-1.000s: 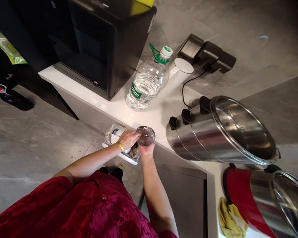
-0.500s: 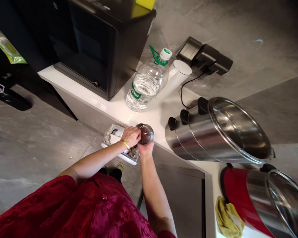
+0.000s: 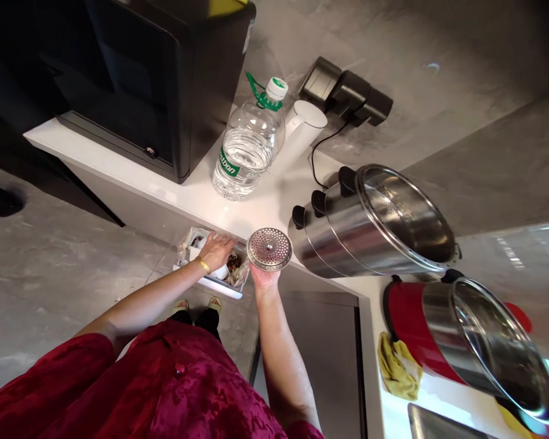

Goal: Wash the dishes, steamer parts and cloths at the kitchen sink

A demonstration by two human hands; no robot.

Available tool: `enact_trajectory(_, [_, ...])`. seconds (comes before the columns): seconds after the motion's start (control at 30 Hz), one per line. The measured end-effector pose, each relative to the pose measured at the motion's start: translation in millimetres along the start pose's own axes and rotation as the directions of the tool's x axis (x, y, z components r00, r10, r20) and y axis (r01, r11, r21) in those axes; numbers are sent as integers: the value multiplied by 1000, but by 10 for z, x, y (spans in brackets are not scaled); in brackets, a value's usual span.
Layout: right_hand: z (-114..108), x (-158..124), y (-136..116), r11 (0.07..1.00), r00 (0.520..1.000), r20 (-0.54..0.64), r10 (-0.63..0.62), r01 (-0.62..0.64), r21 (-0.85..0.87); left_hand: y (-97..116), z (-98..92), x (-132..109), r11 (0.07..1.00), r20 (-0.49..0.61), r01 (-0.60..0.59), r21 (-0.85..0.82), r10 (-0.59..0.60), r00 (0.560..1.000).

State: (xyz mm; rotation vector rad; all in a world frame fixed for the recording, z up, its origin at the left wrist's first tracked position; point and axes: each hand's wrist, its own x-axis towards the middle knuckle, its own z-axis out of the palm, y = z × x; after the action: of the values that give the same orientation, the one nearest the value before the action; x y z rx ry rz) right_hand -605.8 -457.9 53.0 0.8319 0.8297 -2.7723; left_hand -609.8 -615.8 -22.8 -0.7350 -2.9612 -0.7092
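Left hand (image 3: pixel 215 253) now off the perforated steel strainer disc (image 3: pixel 269 249), lying open, palm down, over crumpled plastic (image 3: pixel 190 247) in a white tray (image 3: pixel 220 288) of food scraps (image 3: pixel 233 262); no grip seen. Right hand (image 3: pixel 263 277) palm up beneath the disc, holding it just right of the left hand, fingers hidden. Disc round, no long axis, holes facing up toward camera, at the white counter (image 3: pixel 174 198) edge.

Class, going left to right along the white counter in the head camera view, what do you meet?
black countertop appliance → plastic water bottle → stainless steel pot → red-and-steel pot
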Motion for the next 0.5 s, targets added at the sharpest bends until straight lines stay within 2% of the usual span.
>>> enact_trajectory(0.07, [21,-19,0,999,1000,-22,2,-1,50,-21,-51,-4,998,21,-56,3,56,998])
enact_trajectory(0.17, [-6,-91,-47,992,997,-69,-22,31,126,-68,-99,60,997,137,-37,64,28,990])
enact_trajectory(0.27, [-163,-282,-192,981,995,-45,-87,94,171,-89,-79,169,992,107,-18,126,4,994])
enact_trajectory(0.3, [-250,-378,-270,976,992,-37,-118,123,182,-88,-53,190,989,118,-29,143,12,993])
enact_trajectory(0.4, [-619,-771,-595,944,967,-100,-236,252,212,-96,74,149,975,269,-74,211,14,963])
enact_trajectory(0.43, [-777,-935,-728,926,949,-143,-282,309,220,-110,119,107,967,311,-80,243,0,950])
enact_trajectory(0.5, [-1141,-1319,-1009,870,886,-244,-393,445,213,-146,186,22,959,318,-69,275,-23,948])
